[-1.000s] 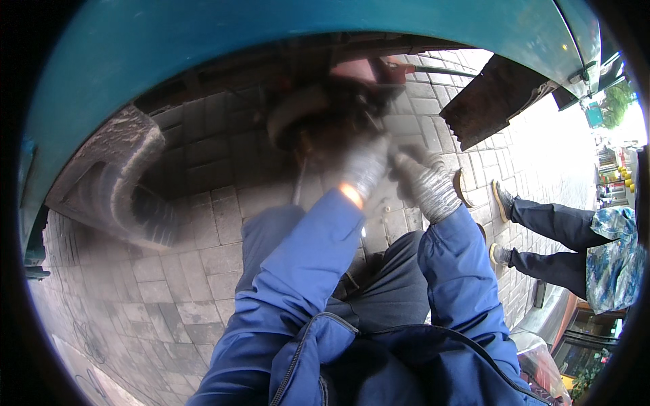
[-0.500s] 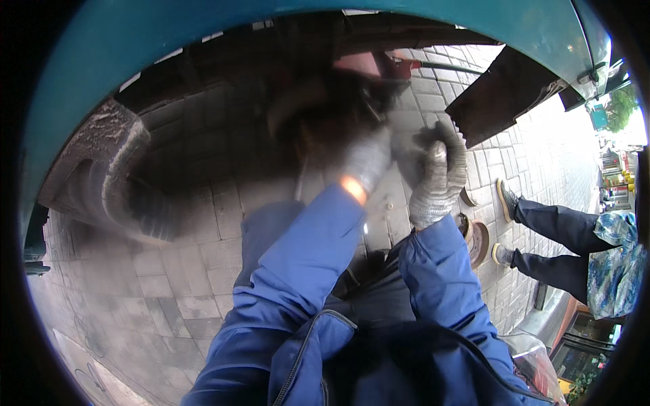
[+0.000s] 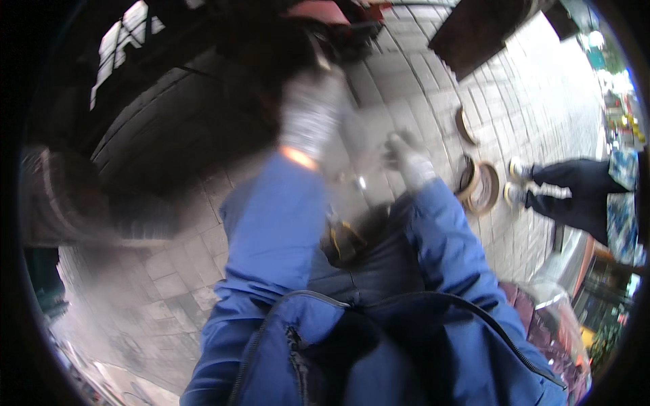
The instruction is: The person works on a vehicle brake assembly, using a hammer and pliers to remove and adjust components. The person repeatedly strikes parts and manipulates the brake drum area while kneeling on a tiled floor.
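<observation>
My left hand (image 3: pixel 313 111), in a grey knit glove, reaches up to a dark part in the shadow under a vehicle. Motion blur smears its fingers, and what they touch cannot be made out. Lower and to the right, my right hand (image 3: pixel 409 161), also gloved, hangs over the paving. Its blurred fingers look loosely apart, with nothing visible in them. Curved, rust-brown pieces like brake shoes (image 3: pixel 485 188) lie on the ground beyond my right hand. Another curved strip (image 3: pixel 466 126) rests farther off. Between my legs is a tool with yellow parts (image 3: pixel 347 238).
A dark tyre (image 3: pixel 128 216) stands at the left. Under the vehicle, a red piece (image 3: pixel 318 11) sits at the top, and a dark flap (image 3: pixel 474 34) hangs at upper right. A person's legs (image 3: pixel 569 181) are at the right, on the brick paving (image 3: pixel 162 271).
The view has shifted, with the teal body panel out of sight at the top. My hands have moved apart; the right one has come down from its raised, curled pose.
</observation>
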The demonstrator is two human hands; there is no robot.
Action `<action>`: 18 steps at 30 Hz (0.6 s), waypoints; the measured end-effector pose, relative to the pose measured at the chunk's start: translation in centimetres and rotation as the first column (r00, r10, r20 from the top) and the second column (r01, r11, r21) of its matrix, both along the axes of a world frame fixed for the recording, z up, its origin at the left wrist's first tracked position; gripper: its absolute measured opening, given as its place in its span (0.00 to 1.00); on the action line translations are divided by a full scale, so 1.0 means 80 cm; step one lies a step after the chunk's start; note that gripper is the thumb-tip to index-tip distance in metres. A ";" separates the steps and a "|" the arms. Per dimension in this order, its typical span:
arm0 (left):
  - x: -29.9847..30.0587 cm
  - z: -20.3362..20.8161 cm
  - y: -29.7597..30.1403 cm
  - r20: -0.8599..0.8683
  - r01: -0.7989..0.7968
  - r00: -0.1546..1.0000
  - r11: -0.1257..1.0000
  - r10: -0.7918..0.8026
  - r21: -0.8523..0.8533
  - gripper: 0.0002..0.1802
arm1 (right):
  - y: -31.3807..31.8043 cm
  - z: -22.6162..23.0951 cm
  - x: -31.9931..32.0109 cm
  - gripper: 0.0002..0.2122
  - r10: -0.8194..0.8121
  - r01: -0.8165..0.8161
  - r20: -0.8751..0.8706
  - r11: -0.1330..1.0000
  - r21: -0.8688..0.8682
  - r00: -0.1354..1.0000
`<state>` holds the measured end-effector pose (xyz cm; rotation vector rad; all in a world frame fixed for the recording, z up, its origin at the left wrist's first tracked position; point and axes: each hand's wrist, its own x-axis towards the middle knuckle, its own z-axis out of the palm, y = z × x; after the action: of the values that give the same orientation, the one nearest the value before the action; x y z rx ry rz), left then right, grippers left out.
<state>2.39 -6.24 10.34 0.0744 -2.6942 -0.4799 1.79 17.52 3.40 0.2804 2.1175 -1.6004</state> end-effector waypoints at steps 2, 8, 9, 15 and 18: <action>0.020 0.010 -0.025 -0.002 -0.090 0.995 0.944 0.095 0.318 0.14 | 0.023 -0.057 -0.007 0.21 0.161 -0.184 0.107 0.949 0.257 0.981; 0.036 0.019 -0.038 0.245 -0.140 0.903 -0.297 0.354 0.945 0.10 | 0.000 -0.198 0.067 0.16 0.774 -0.813 0.538 -0.054 0.579 0.332; 0.038 0.017 -0.033 0.227 -0.190 0.875 -0.126 0.429 0.974 0.11 | -0.005 -0.211 0.089 0.15 0.774 -0.826 0.565 -0.100 0.555 0.285; 0.062 -0.009 -0.007 0.181 -0.124 0.925 -0.184 0.333 0.975 0.13 | -0.013 -0.266 0.146 0.14 0.688 -0.833 0.578 0.069 0.549 0.439; 0.068 -0.014 0.003 0.141 -0.096 0.920 -0.139 0.365 0.986 0.13 | -0.018 -0.275 0.151 0.15 0.682 -0.862 0.592 0.114 0.494 0.429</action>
<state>7.83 -6.04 9.19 0.8791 -1.3135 -2.1622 13.87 16.11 -18.57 -0.4028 2.0080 0.0495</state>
